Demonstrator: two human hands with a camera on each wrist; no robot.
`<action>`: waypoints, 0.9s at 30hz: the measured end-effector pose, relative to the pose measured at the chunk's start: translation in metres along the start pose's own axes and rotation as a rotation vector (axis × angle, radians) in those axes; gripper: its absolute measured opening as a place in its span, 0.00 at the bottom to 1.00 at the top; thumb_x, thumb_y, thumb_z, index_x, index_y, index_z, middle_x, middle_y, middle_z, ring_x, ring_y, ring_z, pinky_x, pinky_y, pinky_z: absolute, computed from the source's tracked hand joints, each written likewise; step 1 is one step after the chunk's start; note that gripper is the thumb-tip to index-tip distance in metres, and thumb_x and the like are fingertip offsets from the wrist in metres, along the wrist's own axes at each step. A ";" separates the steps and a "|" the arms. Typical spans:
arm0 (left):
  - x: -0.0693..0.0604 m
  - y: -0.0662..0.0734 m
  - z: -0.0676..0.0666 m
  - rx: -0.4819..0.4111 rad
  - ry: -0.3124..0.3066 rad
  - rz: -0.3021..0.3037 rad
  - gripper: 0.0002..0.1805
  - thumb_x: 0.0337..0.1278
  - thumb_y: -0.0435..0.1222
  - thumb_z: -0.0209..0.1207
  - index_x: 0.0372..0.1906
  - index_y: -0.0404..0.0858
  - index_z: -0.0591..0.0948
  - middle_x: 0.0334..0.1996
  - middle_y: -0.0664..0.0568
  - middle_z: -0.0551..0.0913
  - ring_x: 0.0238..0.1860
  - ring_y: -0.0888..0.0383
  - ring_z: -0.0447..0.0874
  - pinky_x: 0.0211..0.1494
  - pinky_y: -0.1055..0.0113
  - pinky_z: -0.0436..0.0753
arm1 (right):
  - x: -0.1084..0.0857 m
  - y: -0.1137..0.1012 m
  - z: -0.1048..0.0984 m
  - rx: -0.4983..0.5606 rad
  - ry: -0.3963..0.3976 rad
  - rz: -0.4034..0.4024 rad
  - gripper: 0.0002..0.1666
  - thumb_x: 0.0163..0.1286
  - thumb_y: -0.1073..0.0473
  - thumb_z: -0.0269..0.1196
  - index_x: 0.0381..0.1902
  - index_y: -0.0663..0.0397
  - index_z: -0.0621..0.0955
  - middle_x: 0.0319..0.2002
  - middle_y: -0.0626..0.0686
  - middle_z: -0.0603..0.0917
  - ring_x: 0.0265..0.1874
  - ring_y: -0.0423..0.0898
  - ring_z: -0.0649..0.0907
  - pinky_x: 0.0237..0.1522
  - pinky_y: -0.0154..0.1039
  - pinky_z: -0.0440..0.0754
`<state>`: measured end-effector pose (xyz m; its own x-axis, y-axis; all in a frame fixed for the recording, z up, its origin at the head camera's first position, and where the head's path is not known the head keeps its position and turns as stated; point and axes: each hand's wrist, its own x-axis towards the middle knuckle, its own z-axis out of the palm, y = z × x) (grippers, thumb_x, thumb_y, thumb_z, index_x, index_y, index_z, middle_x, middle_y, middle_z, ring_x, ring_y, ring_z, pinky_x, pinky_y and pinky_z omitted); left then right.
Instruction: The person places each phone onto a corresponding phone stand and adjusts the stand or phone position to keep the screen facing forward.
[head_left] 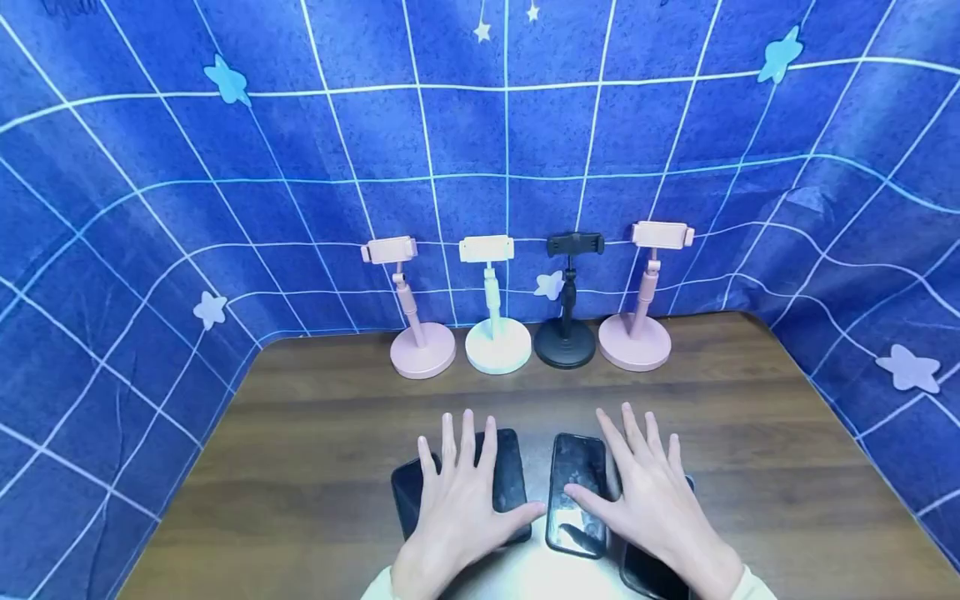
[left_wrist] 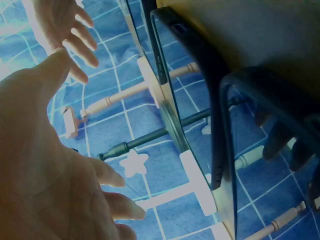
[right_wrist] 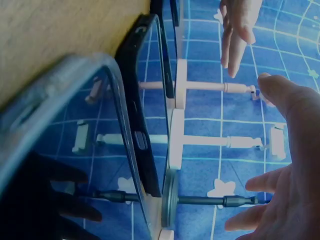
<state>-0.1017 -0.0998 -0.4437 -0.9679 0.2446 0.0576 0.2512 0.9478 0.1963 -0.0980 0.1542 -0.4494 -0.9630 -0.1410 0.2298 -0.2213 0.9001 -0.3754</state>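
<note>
Four dark phones are laid face up on the table, near its front edge. The leftmost phone (head_left: 406,493) is partly covered from sight by the left hand, and the second phone (head_left: 512,467) is seen beside it, under the fingers and thumb. The third phone (head_left: 576,460) is left mostly exposed between the hands, its edge crossed by the right thumb in the head view. The fourth phone (head_left: 643,570) is largely hidden beneath the right hand. In the wrist views, stands and fingers are mirrored in the glossy screens.

The left hand (head_left: 462,502) is held palm down above the two left phones, its fingers spread wide and nothing grasped. The right hand (head_left: 652,502) is held likewise over the two right phones, fingers fanned and nothing gripped. In the wrist views a gap is shown between palms and screens. Both wrists are edged by pale sleeves (head_left: 752,586).

Along the back of the wood-grained table (head_left: 300,467), four upright holders are lined up: a pink stand (head_left: 408,310), a white stand (head_left: 492,296), a black stand (head_left: 568,296) and another pink stand (head_left: 645,296). Behind them, a blue cloth (head_left: 468,133) is hung, patterned with pale grid lines and stars.
</note>
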 end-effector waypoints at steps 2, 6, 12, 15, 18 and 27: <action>-0.001 0.002 0.001 -0.004 -0.001 0.000 0.66 0.45 0.83 0.49 0.83 0.46 0.53 0.83 0.40 0.47 0.83 0.34 0.34 0.75 0.25 0.39 | 0.000 0.002 -0.001 0.007 -0.002 0.003 0.60 0.58 0.21 0.66 0.78 0.47 0.66 0.77 0.70 0.62 0.74 0.79 0.59 0.65 0.83 0.53; -0.001 0.005 0.002 -0.017 -0.027 -0.005 0.67 0.45 0.83 0.50 0.84 0.47 0.52 0.84 0.40 0.45 0.83 0.34 0.33 0.76 0.26 0.41 | 0.000 0.004 -0.002 0.017 -0.013 0.020 0.60 0.58 0.21 0.65 0.78 0.48 0.66 0.77 0.71 0.62 0.74 0.79 0.58 0.65 0.83 0.52; 0.005 0.009 0.001 -0.008 -0.061 0.037 0.67 0.46 0.83 0.49 0.84 0.47 0.51 0.84 0.40 0.42 0.83 0.36 0.30 0.77 0.27 0.40 | 0.003 0.007 -0.006 0.035 0.004 0.038 0.60 0.58 0.22 0.66 0.78 0.48 0.65 0.77 0.71 0.62 0.74 0.80 0.58 0.65 0.84 0.52; 0.007 0.010 0.002 0.017 -0.070 0.052 0.67 0.45 0.84 0.48 0.84 0.47 0.51 0.84 0.40 0.42 0.83 0.36 0.30 0.77 0.28 0.42 | 0.005 0.009 -0.008 0.036 0.018 0.028 0.61 0.57 0.22 0.67 0.78 0.49 0.65 0.76 0.72 0.62 0.74 0.81 0.58 0.65 0.84 0.52; 0.009 0.013 0.003 0.033 -0.072 0.072 0.67 0.46 0.84 0.46 0.84 0.47 0.50 0.84 0.40 0.44 0.83 0.36 0.32 0.77 0.28 0.44 | 0.006 0.012 -0.010 0.039 0.034 0.026 0.61 0.57 0.21 0.66 0.78 0.49 0.65 0.76 0.73 0.62 0.74 0.81 0.58 0.66 0.83 0.53; 0.017 0.025 0.006 0.039 -0.083 0.136 0.66 0.47 0.85 0.43 0.84 0.48 0.48 0.84 0.41 0.44 0.84 0.37 0.33 0.77 0.29 0.46 | 0.013 0.023 -0.014 0.056 0.053 0.051 0.60 0.59 0.23 0.66 0.79 0.50 0.63 0.75 0.74 0.62 0.72 0.82 0.59 0.65 0.83 0.56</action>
<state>-0.1123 -0.0708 -0.4439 -0.9227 0.3854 -0.0005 0.3807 0.9118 0.1541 -0.1130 0.1789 -0.4421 -0.9640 -0.0723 0.2559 -0.1821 0.8807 -0.4373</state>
